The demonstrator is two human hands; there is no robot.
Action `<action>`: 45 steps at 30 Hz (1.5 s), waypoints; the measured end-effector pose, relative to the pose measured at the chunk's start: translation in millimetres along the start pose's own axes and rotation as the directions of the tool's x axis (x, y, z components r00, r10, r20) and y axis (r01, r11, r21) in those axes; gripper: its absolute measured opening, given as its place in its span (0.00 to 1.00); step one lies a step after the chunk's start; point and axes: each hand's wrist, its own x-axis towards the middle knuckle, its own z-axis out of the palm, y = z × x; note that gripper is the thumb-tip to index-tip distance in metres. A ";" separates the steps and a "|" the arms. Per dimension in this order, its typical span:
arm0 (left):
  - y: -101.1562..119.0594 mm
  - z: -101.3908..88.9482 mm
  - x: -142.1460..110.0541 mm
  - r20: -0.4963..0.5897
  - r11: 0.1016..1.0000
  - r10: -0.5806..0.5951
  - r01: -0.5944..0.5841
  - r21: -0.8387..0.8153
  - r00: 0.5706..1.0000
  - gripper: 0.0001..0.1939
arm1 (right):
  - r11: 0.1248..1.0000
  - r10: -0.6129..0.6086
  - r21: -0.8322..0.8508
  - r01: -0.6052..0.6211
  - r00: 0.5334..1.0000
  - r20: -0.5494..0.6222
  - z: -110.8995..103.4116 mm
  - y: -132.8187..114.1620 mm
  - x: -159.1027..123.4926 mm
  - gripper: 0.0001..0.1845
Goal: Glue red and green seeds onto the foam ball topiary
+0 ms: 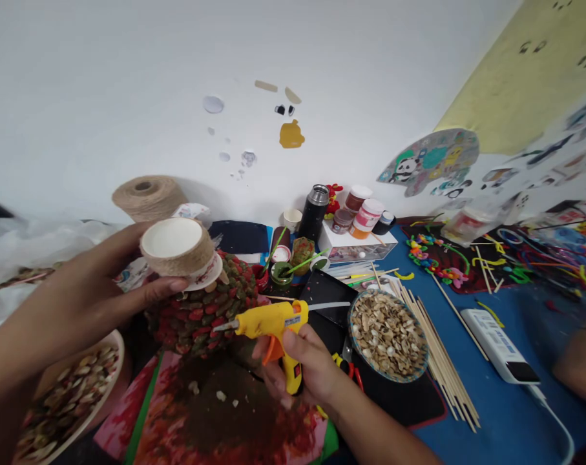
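Observation:
My left hand [123, 271] is closed around a paper cup [179, 258] partly wrapped in brown twine, its round white end facing up. The cup is over a rounded form [205, 310] covered in red and dark green shell pieces; whether they touch I cannot tell. My right hand [302, 361] grips a yellow hot glue gun [273, 320] by its handle, fingers round the orange trigger. Its nozzle points left, close to the shell-covered form and below the cup. A white glue stick [329, 305] sticks out of the gun's back.
A bowl of pale shells [388, 336] stands right, beside wooden sticks [440, 361] and a white power strip [499, 345]. A tub [121, 368] of coloured shells is lower left. Behind are a twine spool [150, 197], a black flask [314, 213] and paint jars [367, 216]. Another person's arm [581, 352] shows far right.

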 end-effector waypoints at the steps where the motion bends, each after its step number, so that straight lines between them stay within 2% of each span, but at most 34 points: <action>1: -0.6 0.1 -0.3 0.006 1.000 -0.002 0.002 -0.006 1.000 0.46 | 1.000 -0.002 -0.018 0.002 1.000 -0.021 0.3 -1.2 0.6 0.36; 9: -1.6 -1.4 -1.2 0.004 1.000 -0.004 0.005 -0.016 1.000 0.46 | 0.971 -0.066 -0.238 0.009 0.970 -0.232 3.7 -12.2 7.7 0.39; 18: -3.4 -0.4 -4.0 0.005 1.000 -0.009 0.009 -0.008 1.000 0.43 | 0.822 -0.212 -0.567 -0.051 0.897 -0.388 5.1 -16.9 6.2 0.42; 22: -1.6 0.4 -4.2 -0.014 1.000 0.001 -0.001 0.016 1.000 0.44 | 0.751 -0.273 -0.659 -0.054 0.883 -0.383 5.7 -17.4 6.9 0.40; 33: 1.1 2.5 -3.8 -0.011 0.999 -0.046 0.046 -0.007 0.999 0.46 | 0.606 -0.345 -0.790 -0.089 0.866 -0.362 2.2 -20.4 15.0 0.34; 45: 3.7 -1.2 -4.2 0.003 0.999 -0.035 0.035 -0.032 0.999 0.43 | 0.608 -0.362 -0.792 -0.063 0.865 -0.347 2.0 -22.8 17.0 0.26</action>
